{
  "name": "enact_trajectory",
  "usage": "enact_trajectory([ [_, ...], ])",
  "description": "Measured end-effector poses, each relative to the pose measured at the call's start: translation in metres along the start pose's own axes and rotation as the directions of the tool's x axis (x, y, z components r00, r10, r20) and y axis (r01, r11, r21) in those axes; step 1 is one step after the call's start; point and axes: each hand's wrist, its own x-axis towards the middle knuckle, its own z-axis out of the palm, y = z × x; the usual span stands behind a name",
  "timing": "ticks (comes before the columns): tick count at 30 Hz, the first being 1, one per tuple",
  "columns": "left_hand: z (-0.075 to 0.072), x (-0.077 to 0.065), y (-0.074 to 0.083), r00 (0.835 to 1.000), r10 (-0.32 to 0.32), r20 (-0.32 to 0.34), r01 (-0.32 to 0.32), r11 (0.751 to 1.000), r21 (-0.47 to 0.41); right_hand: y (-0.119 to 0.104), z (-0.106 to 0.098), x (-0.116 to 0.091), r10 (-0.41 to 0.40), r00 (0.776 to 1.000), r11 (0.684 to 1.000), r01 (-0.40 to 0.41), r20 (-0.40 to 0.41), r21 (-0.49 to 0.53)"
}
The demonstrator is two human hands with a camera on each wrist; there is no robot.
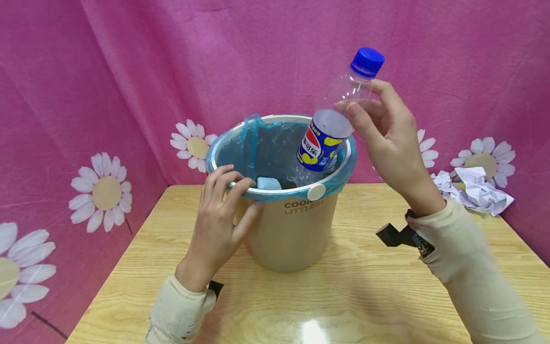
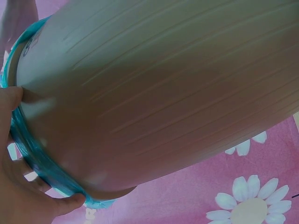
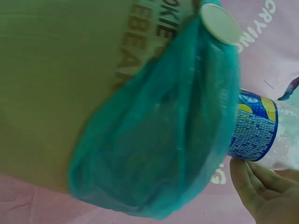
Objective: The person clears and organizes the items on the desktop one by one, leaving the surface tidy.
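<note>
A beige trash bin (image 1: 292, 239) stands upright on the table, its white rim lined with a blue plastic bag (image 1: 350, 160). My left hand (image 1: 212, 217) grips the rim at the near left; the left wrist view has its thumb outside and other fingers over the edge. With thumb and fingers, my right hand (image 1: 393, 136) holds a clear plastic bottle (image 1: 321, 148) with a blue cap and blue-yellow label. Tilted, the bottle has its lower end inside the bin's mouth and its cap up to the right. Inside the bin lies a light blue block (image 1: 269, 183).
Crumpled white paper (image 1: 479, 191) lies at the table's back right. The wooden table (image 1: 343, 296) reaches back to a pink cloth backdrop (image 1: 275, 52) printed with white flowers, which also hangs along both sides.
</note>
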Motion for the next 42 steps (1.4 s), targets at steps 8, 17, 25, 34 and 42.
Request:
enact_trajectory([
  [8, 0.0, 0.0, 0.0, 1.0, 0.004, -0.002, -0.004, 1.0, -0.004, 0.005, 0.003, -0.01, 0.086, 0.993, 0.994, -0.08, 0.076, -0.076],
  [17, 0.0, -0.001, 0.001, 1.0, -0.006, -0.004, 0.006, 1.0, -0.009, 0.011, 0.003, -0.018, 0.068, 0.994, 0.994, -0.06, 0.09, -0.09],
  [25, 0.0, -0.001, 0.0, 1.0, -0.007, 0.002, 0.007, 1.0, -0.002, 0.02, -0.006, -0.031, 0.093, 0.992, 0.986, -0.08, 0.086, -0.146],
  [34, 0.0, 0.0, 0.001, 1.0, -0.009, -0.002, 0.009, 1.0, -0.009, 0.029, -0.021, -0.044, 0.098, 0.995, 0.985, -0.093, 0.03, -0.146],
  [42, 0.001, -0.001, 0.0, 1.0, -0.005, -0.002, 0.005, 1.0, -0.002, 0.041, -0.04, -0.059, 0.12, 0.993, 0.975, -0.117, 0.003, -0.19],
])
